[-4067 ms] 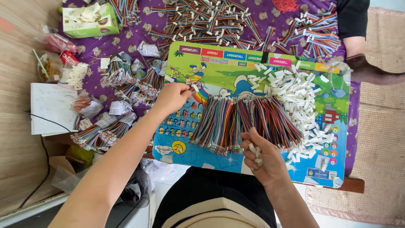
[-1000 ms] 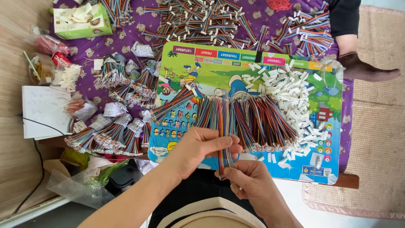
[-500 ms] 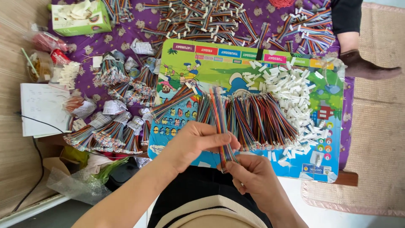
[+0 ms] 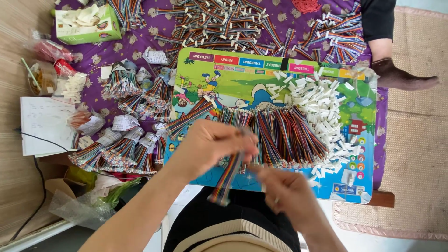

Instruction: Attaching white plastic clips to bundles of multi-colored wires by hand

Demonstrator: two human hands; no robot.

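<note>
Fingers, left: our left hand (image 4: 212, 142) is pinched around the top of a short multicoloured ribbon-wire bundle (image 4: 227, 176), which hangs down toward our lap, off the near edge of the board.
Fingers, right: our right hand (image 4: 284, 191) sits just beside the bundle, fingers curled; motion blur, so we cannot tell whether it grips anything.
Work surface: bright cartoon-printed board (image 4: 224, 77) lying on a purple patterned cloth (image 4: 135, 44) over the counter.
Stock: fanned row of loose rainbow wires (image 4: 289, 133) across the board; heap of small white plastic connectors (image 4: 312, 100) to its right.
Done pile, left: tied wire bunches with paper tags (image 4: 119, 149).
Step, as we judge it: gathering one counted bunch, evening its ends.
Next move calls for: steady pinch, ends flush.
</note>
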